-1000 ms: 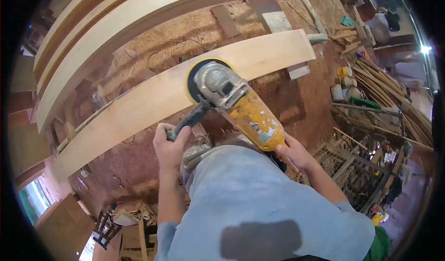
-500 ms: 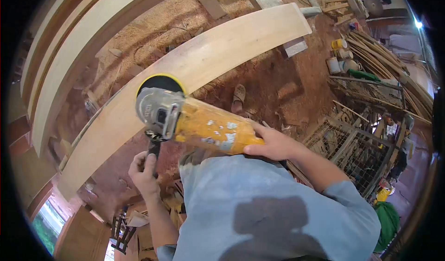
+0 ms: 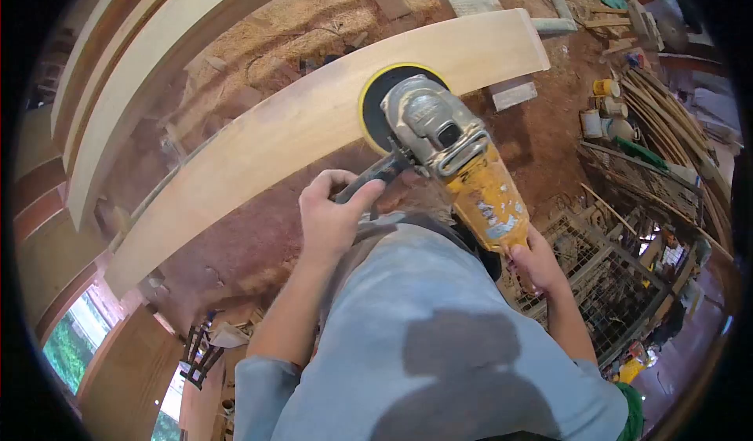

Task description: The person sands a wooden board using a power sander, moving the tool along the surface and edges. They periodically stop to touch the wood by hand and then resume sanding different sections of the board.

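Note:
A yellow angle sander (image 3: 482,182) with a grey metal head is held in both my hands. My left hand (image 3: 333,210) is wrapped round its black side handle (image 3: 376,176). Around the rear end of the worn yellow body, my right hand (image 3: 535,262) is closed. The round black sanding disc (image 3: 383,96), edged in yellow, overlaps the right half of a long curved wooden board (image 3: 271,143). Part of the disc is hidden behind the tool's head. Pale and smooth, the board runs from lower left to upper right.
More curved boards (image 3: 145,57) stand at the upper left. White blocks (image 3: 514,94) show under the board's right end. Sawdust covers the floor (image 3: 274,45). To the right are a metal mesh frame (image 3: 620,284), wood strips (image 3: 667,119) and paint tubs (image 3: 605,88).
The sander has moved right along the board, and its body has swung to point more downward. Both my hands have moved right with it, still holding on.

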`<state>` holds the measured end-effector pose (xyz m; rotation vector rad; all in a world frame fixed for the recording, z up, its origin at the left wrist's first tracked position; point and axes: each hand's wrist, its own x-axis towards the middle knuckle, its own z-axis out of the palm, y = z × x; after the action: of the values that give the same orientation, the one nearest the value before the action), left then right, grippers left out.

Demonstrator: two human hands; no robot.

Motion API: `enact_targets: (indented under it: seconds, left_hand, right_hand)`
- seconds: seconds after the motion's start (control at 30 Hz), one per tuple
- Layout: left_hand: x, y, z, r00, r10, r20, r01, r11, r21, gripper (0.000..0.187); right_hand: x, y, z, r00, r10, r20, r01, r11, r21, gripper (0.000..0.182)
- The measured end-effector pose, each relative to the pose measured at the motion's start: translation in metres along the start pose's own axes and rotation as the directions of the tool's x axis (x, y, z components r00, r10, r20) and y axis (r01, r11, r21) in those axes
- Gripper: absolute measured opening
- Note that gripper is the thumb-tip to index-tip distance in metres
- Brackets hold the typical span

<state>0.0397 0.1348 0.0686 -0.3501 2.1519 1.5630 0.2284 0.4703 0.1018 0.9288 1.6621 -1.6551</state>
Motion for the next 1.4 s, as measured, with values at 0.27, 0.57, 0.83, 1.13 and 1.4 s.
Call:
enact_targets:
  seconds: [0.27, 0.57, 0.83, 1.13, 1.4]
  left_hand:
    - [0.04, 0.035, 0.052, 0.995, 0.042, 0.095, -0.054, 0.992, 0.118, 0.038]
    - [0.105, 0.087, 0.149, 0.942, 0.126, 0.312, -0.182, 0.971, 0.158, 0.041]
    - [0.168, 0.119, 0.186, 0.865, 0.203, 0.458, -0.282, 0.953, 0.111, 0.059]
    - [0.267, 0.003, 0.006, 0.966, 0.194, 0.171, -0.251, 0.546, 0.799, 0.08]
    - [0.287, -0.036, 0.007, 0.951, 0.284, 0.122, -0.271, 0.581, 0.768, 0.096]
  right_hand:
    - [0.004, -0.002, -0.032, 0.995, -0.049, -0.082, 0.055, 0.996, 0.067, 0.08]
    - [0.01, 0.005, -0.081, 0.976, -0.103, -0.192, 0.15, 0.957, 0.249, 0.072]
    - [0.024, -0.003, -0.115, 0.959, -0.056, -0.278, 0.142, 0.944, 0.299, 0.064]
    - [0.039, -0.028, -0.118, 0.976, -0.152, -0.154, 0.18, 0.965, 0.191, 0.057]
    - [0.032, -0.016, -0.126, 0.978, -0.171, -0.115, 0.182, 0.979, 0.093, 0.066]
